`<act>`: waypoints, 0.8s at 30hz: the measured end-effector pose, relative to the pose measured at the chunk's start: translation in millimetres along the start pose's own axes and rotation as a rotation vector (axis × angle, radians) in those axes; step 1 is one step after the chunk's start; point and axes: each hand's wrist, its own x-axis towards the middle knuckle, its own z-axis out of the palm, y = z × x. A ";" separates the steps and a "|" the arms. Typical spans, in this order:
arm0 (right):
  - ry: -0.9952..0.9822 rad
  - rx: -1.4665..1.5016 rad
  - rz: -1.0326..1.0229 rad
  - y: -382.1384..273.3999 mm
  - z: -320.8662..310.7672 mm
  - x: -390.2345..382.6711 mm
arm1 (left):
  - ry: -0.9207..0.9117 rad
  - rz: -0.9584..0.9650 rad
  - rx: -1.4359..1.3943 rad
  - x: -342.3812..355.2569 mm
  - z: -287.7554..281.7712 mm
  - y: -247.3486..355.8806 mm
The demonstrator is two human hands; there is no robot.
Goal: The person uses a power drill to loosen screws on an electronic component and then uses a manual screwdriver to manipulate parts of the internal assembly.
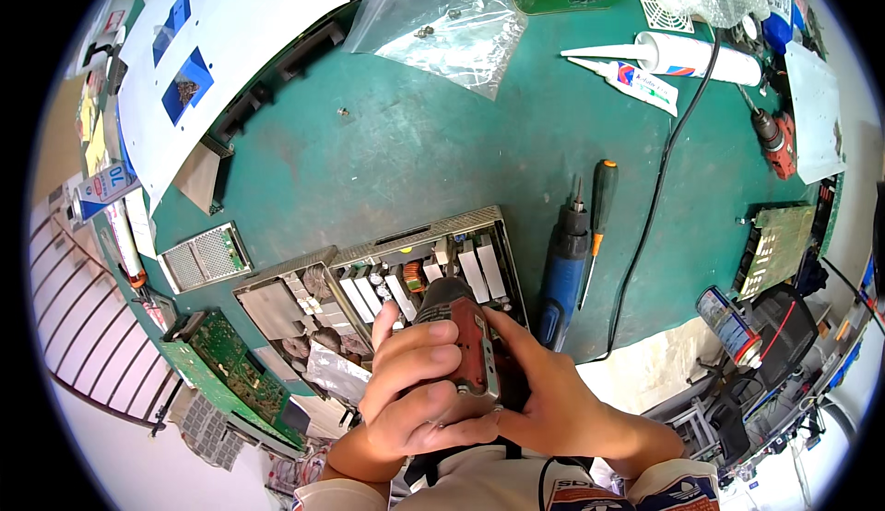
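Observation:
A red and dark-grey power drill sits between my two hands, close to my body. My left hand is wrapped round the drill's left side with its fingers closed. On the other side my right hand grips the drill, though part of its fingers is hidden behind the tool. The drill's dark front end points away from me, over an opened metal power supply unit with white and copper-wound parts inside. Whether the drill touches the unit, I cannot tell.
Right of the unit lie a blue electric screwdriver and an orange-black screwdriver. A black cable runs past them. Farther off are a plastic bag with small metal parts, a sealant cartridge and another red drill. Circuit boards stand left.

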 end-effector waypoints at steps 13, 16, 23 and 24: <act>-0.001 -0.018 -0.083 7.4 1.3 -0.8 | -0.004 0.023 0.077 -6.9 1.5 -1.4; -0.004 -0.022 -0.082 6.1 1.2 -0.8 | 0.000 0.035 0.059 -7.1 1.8 -2.2; 0.028 -0.063 -0.121 12.2 5.1 -2.3 | 0.008 0.032 0.037 -6.1 2.2 -0.7; 0.028 -0.073 -0.120 12.0 4.9 -2.2 | 0.015 0.032 0.033 -6.6 2.8 -0.3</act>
